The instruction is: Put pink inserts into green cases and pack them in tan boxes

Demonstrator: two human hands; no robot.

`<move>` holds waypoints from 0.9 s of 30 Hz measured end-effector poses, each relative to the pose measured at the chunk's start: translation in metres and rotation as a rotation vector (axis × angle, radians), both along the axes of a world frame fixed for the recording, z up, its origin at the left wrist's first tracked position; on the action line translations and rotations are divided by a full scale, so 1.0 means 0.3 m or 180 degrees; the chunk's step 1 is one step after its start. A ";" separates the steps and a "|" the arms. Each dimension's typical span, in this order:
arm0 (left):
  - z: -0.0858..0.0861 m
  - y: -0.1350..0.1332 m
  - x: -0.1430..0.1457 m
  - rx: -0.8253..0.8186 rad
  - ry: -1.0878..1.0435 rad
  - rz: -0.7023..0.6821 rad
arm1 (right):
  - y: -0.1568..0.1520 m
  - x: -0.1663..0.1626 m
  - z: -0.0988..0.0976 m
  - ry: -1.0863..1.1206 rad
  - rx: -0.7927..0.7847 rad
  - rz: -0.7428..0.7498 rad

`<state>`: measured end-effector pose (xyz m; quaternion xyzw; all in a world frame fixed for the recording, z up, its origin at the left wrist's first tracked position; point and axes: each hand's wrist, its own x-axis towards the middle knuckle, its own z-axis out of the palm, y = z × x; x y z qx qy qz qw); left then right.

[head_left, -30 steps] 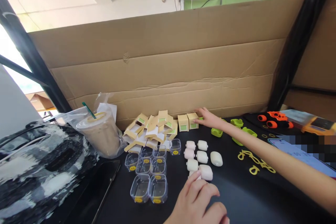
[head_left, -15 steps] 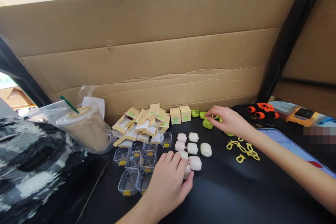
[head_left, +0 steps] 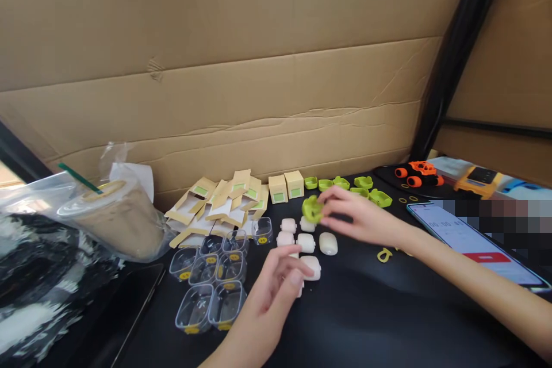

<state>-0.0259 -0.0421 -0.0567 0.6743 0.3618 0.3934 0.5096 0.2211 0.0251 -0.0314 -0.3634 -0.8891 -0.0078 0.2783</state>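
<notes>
My right hand [head_left: 351, 214] pinches a green silicone cover [head_left: 311, 209] between thumb and fingers, raised over the back of a group of small white rounded cases, like earbud cases. My left hand [head_left: 273, 284] is over the front of that group with fingers loosely bent and apart, its fingertips at a white case [head_left: 312, 268]. Part of the group is hidden beneath this hand. Another white case [head_left: 328, 244] lies to the right. More green covers [head_left: 363, 182] stand along the back. Yellow-green strap loops [head_left: 383, 255] lie partly hidden behind my right forearm.
Clear plastic boxes [head_left: 195, 306] with yellow stickers stand left of my left hand. Behind them are opened cardboard boxes [head_left: 235, 198] and two closed ones [head_left: 294, 184]. A bagged drink [head_left: 125, 224] and dark phone [head_left: 138, 310] sit left; a lit phone [head_left: 470, 241] and orange toy car [head_left: 420, 172] right.
My right hand has picked up a green cover from the back and brought it left and nearer, over the white cases. My left hand's fingers have lifted and loosened. The view has shifted right.
</notes>
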 end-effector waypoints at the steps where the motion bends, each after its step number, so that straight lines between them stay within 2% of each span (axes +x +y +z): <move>1: -0.009 0.006 0.008 -0.0493 -0.0474 -0.0020 | -0.039 -0.022 0.010 0.0020 0.0003 0.0289; 4: -0.026 0.019 0.031 -0.1444 -0.1415 0.0061 | -0.122 -0.078 0.013 0.0092 -0.0013 0.0805; 6: -0.020 0.021 0.040 -0.1723 -0.1625 0.0128 | -0.145 -0.100 0.006 0.0178 -0.0089 0.0906; 9: 0.006 0.016 0.039 -0.2012 -0.1690 -0.0025 | -0.151 -0.106 0.011 0.0245 -0.0226 0.1025; 11: 0.020 0.016 0.033 -0.2155 -0.1712 -0.0107 | -0.148 -0.089 0.027 0.0311 -0.0516 0.1047; 14: 0.023 0.024 0.021 -0.2196 -0.1819 0.0052 | -0.125 -0.018 0.045 0.0200 -0.1133 0.0437; 16: 0.017 0.031 0.015 -0.2193 -0.1869 0.0137 | -0.090 0.048 0.031 -0.0240 -0.1174 -0.0018; 22: 0.012 0.027 0.017 -0.2282 -0.1907 -0.0073 | 0.022 0.193 -0.079 -0.0451 -0.1109 -0.0474; 24: 0.017 0.019 0.020 -0.2194 -0.1867 -0.0179 | 0.038 0.204 -0.089 -0.0419 -0.1134 -0.0525; 27: 0.027 0.008 0.022 -0.2027 -0.1767 -0.0167 | 0.035 0.188 -0.061 -0.0236 -0.1152 -0.0507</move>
